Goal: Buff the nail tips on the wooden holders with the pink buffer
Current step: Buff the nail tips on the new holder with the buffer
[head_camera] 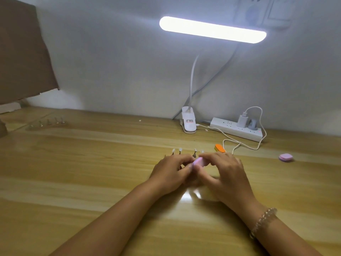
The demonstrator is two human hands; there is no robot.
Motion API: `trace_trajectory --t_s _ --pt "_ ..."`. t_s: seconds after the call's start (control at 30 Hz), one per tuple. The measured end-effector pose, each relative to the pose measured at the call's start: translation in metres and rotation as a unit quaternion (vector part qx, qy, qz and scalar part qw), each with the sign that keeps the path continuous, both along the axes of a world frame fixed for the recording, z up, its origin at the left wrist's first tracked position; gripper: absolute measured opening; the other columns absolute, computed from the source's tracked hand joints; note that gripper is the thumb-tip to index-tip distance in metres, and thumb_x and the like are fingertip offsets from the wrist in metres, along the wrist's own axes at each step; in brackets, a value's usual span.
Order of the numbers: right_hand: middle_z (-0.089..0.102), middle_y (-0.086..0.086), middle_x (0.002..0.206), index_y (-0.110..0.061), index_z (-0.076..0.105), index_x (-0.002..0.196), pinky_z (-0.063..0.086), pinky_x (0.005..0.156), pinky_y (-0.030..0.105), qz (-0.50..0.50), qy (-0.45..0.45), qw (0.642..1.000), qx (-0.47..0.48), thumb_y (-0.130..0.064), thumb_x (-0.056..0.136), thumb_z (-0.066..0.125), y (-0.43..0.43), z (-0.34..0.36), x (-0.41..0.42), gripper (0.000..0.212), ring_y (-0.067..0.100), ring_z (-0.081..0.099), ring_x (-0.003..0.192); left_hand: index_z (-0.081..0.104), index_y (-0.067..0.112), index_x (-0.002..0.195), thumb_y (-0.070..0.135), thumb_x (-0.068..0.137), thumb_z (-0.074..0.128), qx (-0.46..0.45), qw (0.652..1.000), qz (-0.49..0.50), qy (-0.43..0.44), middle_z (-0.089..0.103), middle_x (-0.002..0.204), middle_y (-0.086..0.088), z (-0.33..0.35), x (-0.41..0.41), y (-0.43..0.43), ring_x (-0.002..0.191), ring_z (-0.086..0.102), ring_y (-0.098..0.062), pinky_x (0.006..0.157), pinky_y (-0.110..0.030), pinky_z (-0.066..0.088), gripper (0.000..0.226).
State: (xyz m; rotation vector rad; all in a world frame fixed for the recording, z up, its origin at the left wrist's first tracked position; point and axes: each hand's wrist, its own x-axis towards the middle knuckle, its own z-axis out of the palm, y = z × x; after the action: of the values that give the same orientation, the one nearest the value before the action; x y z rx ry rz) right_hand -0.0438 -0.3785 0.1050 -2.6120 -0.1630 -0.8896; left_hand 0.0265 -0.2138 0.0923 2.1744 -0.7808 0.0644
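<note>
Between left hand (171,172) and right hand (227,175), pink buffer (198,161)

A light wooden table (73,163) with a glossy top runs back to a pale wall (110,61). A lit white lamp bar (212,30) hangs over it on a bent white neck (192,74), which rises from a white clip base (188,122) lying on the table by the wall. Just right of the base lies a white power strip (230,128) with a white charger (242,120) and a grey plug (252,124) in it. A white cable (254,107) loops from the charger down onto the table. Near the cable's end lies an orange block (220,148). A pink-purple block (285,157) sits well apart to the right. Brown cardboard (24,52) stands at the far left, and a wall socket (262,12) is above the lamp.
</note>
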Motion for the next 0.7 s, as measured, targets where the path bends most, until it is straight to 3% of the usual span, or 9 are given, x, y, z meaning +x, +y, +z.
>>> trace_trajectory --t_s 0.13,0.23,0.33,0.5,0.7 --pt "0.064 -0.014 0.095 -0.026 0.069 0.105 0.042 0.083 0.037 -0.016 0.021 1.0 0.015 -0.041 0.09 0.063 -0.0075 -0.0033 0.0026 0.022 0.015 0.055 0.091 0.066 0.043 0.087 0.035 0.097 0.06 -0.004 1.0 -0.001 0.007 0.068 0.083 0.022 0.0008 -0.0008 0.0 0.056 0.053 0.004 0.073 -0.032 0.05 0.014" --pt "0.064 -0.01 0.088 -0.022 0.069 0.1 0.044 0.078 0.033 0.024 0.006 1.0 0.014 -0.041 0.087 0.066 -0.0027 -0.0038 0.0003 0.023 0.012 0.054 0.081 0.064 0.041 0.085 0.033 0.096 0.061 -0.01 1.0 0.0 0.008 0.07 0.087 0.019 0.0017 -0.0005 0.0001 0.057 0.057 0.001 0.073 -0.035 0.052 0.014" --pt "0.064 -0.013 0.083 -0.027 0.071 0.093 0.048 0.078 0.037 0.003 0.022 0.997 0.075 -0.046 0.086 0.065 -0.0082 -0.0009 0.0055 0.021 0.01 0.056 0.079 0.067 0.036 0.09 0.041 0.095 0.062 -0.009 1.0 0.003 0.007 0.071 0.093 0.018 0.0008 -0.0012 0.0 0.06 0.057 0.0 0.072 -0.034 0.051 0.009" --pt "0.063 -0.016 0.086 -0.033 0.068 0.094 0.048 0.062 0.028 0.042 0.032 0.997 0.052 -0.059 0.081 0.06 -0.0037 -0.0039 -0.0002 0.03 0.003 0.055 0.068 0.06 0.045 0.078 0.048 0.081 0.059 -0.037 0.999 0.0 0.016 0.069 0.091 0.023 0.0024 -0.0026 0.0003 0.06 0.058 -0.004 0.07 -0.037 0.052 0.004" --pt "0.061 -0.014 0.091 -0.034 0.07 0.113 0.047 0.069 0.027 0.006 0.029 0.998 0.057 -0.049 0.085 0.063 -0.0083 -0.0052 0.004 0.033 0.006 0.055 0.076 0.067 0.039 0.09 0.036 0.092 0.063 -0.026 1.0 -0.016 0.005 0.069 0.094 0.024 0.0001 -0.0017 0.0015 0.059 0.058 -0.004 0.07 -0.035 0.05 0.005"
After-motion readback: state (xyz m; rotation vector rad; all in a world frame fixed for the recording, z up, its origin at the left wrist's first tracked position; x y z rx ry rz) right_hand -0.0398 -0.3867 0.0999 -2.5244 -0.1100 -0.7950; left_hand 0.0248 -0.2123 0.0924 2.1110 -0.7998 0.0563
